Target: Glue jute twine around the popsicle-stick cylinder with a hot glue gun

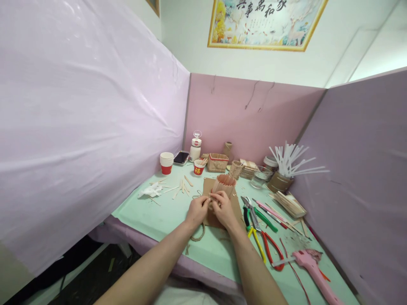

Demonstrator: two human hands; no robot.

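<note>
Craft-stick holder (225, 183), one, head view: upright, open-topped, just beyond the fingertips of the right hand (224, 208), on a brown board (237, 207). Left hand (197, 211): thumb and fingers pinched narrow on brown twine (199, 237), which loops out nearer than the grip. Right hand: fingers bent beside it; I cannot tell what, if anything, they hold.

Containers beyond the grip: one red paper cup (199, 169) holding sticks; one rectangular basket (218, 163), red-trimmed; one small brown cup (235, 170). Beyond and left: paper cups (166, 161), stacked, number uncertain. Beyond and right: one glass bowl (259, 179), clear, and one brown pot (280, 183) filled with white sticks (288, 161).

Edges: I see the table's front edge (152, 254) nearer than the grip, under the forearms; a pink partition (235, 106) closes the far side. Bare tabletop (152, 220) lies left of the grip; pliers (254, 218), overlapping, crowd the right.

Further counts: one phone (181, 157), one white bottle (195, 152), one pink glue gun (313, 269).
</note>
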